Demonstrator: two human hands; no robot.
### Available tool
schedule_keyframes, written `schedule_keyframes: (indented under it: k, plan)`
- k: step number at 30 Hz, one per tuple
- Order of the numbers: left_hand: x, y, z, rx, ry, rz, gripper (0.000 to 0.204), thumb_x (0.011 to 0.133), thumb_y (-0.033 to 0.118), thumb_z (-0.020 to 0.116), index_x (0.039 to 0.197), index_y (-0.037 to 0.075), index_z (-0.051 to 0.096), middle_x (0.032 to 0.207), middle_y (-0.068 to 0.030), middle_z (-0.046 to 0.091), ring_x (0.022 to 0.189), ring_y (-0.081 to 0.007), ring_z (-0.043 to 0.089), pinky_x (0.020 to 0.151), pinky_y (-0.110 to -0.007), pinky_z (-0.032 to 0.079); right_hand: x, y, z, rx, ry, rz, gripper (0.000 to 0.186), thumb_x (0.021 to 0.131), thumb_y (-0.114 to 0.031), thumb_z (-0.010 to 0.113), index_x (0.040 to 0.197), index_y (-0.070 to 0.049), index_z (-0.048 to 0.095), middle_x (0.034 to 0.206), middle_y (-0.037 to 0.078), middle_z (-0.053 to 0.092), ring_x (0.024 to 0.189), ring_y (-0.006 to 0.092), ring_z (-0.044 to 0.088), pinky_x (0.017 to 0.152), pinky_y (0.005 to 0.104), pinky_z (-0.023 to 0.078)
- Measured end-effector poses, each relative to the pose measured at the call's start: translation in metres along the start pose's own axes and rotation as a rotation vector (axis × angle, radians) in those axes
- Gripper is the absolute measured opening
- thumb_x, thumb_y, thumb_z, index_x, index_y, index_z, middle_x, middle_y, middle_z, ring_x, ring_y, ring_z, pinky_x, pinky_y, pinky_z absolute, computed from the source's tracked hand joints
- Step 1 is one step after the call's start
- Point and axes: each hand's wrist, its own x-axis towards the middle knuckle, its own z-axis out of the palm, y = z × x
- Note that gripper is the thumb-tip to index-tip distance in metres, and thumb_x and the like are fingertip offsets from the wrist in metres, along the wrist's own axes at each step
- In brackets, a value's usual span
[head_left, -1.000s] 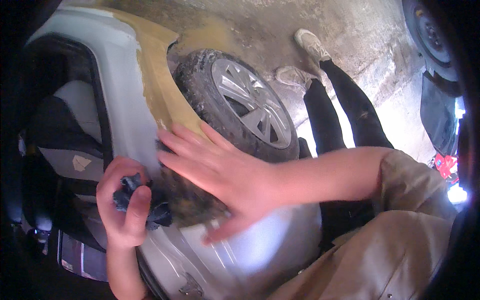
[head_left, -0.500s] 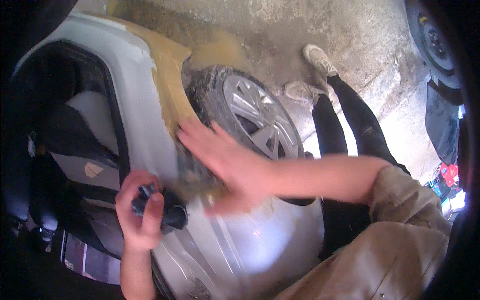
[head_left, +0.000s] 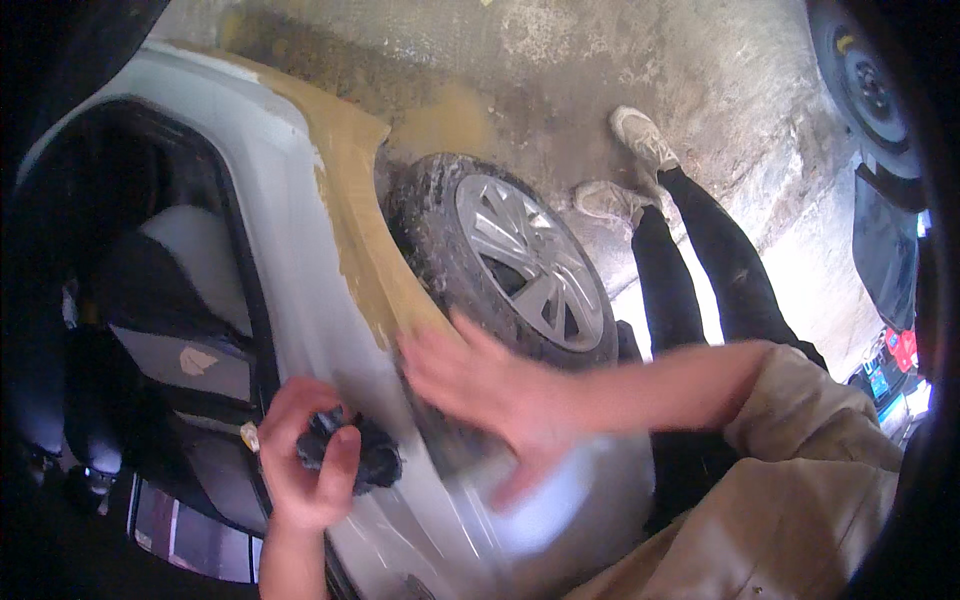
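Note:
My left hand is wrapped round a dark, crumpled, cloth-like bundle, holding it close over the silver-grey car body. What the bundle is exactly cannot be made out. My right hand, smeared by motion, lies flat on the panel with fingers spread and thumb apart, just below the tan filler-coloured patch. That patch runs along the edge of the wheel arch. Beside my right hand stands the car wheel, with a dusty black tyre and silver spokes. My right forearm partly covers the lower tyre.
Past the wheel, a person's legs in black trousers and pale shoes are on the stained concrete floor. At left the car's window opening shows grey seats. A separate wheel is at the far right.
My right hand has slid along the panel, down and to the right, away from the middle of the tan patch. My left hand, still gripping the dark bundle, appears slightly lower. The view has shifted a little.

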Motion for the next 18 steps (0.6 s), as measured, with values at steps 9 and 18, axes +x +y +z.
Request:
schedule_keyframes:
  k: [9, 18]
  plan:
    - [0.002, 0.004, 0.003, 0.052, -0.003, 0.059, 0.025, 0.076, 0.010, 0.076, 0.094, -0.002, 0.063, 0.092, -0.0178, 0.065, 0.081, -0.0328, 0.061, 0.075, -0.039, 0.051, 0.050, 0.070, -0.022, -0.148, 0.067, 0.187, 0.129, 0.077, -0.059, 0.077, 0.167, 0.000, 0.006, 0.172, 0.030, 0.005, 0.161, 0.0438, 0.003, 0.123, 0.0701, 0.005]
    - [0.002, 0.008, -0.001, 0.110, -0.057, -0.031, 0.025, 0.075, 0.010, 0.075, 0.094, -0.002, 0.063, 0.091, -0.0179, 0.064, 0.081, -0.0331, 0.062, 0.075, -0.039, 0.051, 0.025, 0.063, -0.025, -0.160, -0.026, 0.082, 0.126, 0.081, -0.071, 0.070, 0.166, 0.001, 0.010, 0.173, 0.028, 0.009, 0.161, 0.0452, 0.006, 0.123, 0.0704, 0.004]
